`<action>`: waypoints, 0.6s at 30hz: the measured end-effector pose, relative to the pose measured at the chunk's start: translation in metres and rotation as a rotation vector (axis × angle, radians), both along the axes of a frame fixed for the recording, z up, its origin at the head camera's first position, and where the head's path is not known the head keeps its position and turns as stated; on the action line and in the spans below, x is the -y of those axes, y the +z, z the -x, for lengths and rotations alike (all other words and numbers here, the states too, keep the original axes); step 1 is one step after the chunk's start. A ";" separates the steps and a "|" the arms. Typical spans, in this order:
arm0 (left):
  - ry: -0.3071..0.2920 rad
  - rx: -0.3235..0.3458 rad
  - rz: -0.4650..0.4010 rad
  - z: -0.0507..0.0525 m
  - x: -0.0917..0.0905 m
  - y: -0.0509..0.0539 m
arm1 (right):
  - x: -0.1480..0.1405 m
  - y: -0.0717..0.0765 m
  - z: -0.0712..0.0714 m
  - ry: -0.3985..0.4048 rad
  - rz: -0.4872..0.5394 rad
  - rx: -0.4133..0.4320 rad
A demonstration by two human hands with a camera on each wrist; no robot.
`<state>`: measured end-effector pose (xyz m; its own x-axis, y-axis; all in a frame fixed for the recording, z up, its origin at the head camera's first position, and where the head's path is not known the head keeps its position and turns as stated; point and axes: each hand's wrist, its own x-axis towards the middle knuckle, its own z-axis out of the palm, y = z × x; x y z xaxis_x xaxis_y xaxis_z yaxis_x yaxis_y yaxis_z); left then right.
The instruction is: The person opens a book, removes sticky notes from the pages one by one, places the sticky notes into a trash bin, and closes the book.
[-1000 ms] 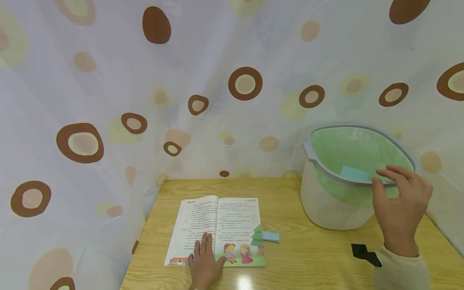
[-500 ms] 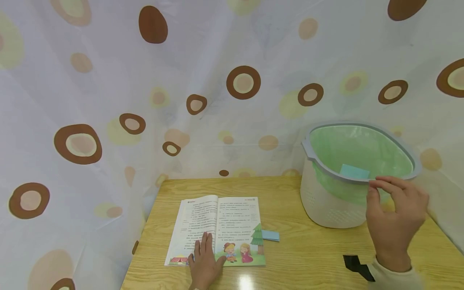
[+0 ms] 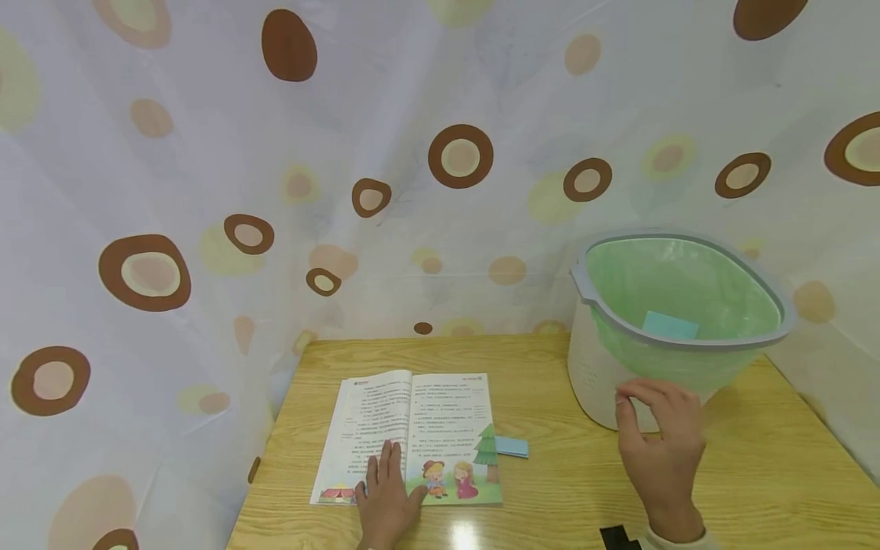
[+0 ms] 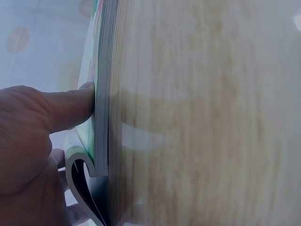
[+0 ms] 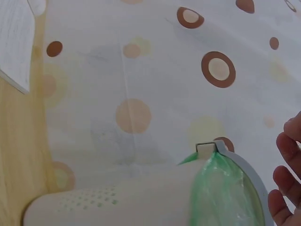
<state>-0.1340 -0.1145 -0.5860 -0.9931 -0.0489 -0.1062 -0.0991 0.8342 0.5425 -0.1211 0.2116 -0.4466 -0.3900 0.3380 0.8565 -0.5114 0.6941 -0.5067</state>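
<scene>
An open book [image 3: 450, 409] with printed text and a cartoon picture lies on the wooden table. My left hand [image 3: 387, 500] rests flat across its lower middle, fingers stretched over the pages. In the left wrist view the thumb of that left hand [image 4: 28, 141] touches the book's edge [image 4: 101, 103], and the pages curl near the spine. Nothing shows in my right hand [image 3: 663, 451], which hovers in front of the bin with thumb and fingers loosely bent. The right wrist view has its fingers [image 5: 288, 153] beside the bin. A blue paper slip [image 3: 512, 447] sticks out from the book's right edge.
A white bin [image 3: 596, 382] with a grey rim and green liner stands at the back right. Inside it is a light blue paper [image 3: 670, 326]. A spotted curtain [image 3: 509, 191] hangs behind the table [image 3: 543, 504].
My right hand has moved left and down, from beside the bin's rim to in front of its lower part. The left hand and the book have stayed in place.
</scene>
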 end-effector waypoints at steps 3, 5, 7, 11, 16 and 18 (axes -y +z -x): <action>-0.001 -0.004 0.004 0.001 0.001 -0.002 | 0.009 -0.011 0.001 0.055 -0.027 0.055; -0.001 -0.005 0.006 0.001 0.001 -0.003 | 0.014 -0.017 0.002 0.082 -0.029 0.092; -0.002 -0.008 0.004 0.001 0.001 -0.004 | 0.019 -0.023 0.003 0.101 -0.032 0.133; -0.004 -0.012 -0.005 0.000 0.001 -0.004 | 0.030 -0.036 0.005 0.126 -0.070 0.205; -0.005 -0.008 -0.002 0.000 0.001 -0.003 | 0.044 -0.056 0.008 0.133 -0.124 0.315; -0.005 -0.003 -0.001 0.000 0.001 -0.002 | 0.049 -0.065 0.009 0.129 -0.132 0.412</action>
<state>-0.1344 -0.1153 -0.5885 -0.9936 -0.0441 -0.1038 -0.0938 0.8340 0.5437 -0.1302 0.1622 -0.5121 -0.7391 0.1627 0.6537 -0.3722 0.7102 -0.5975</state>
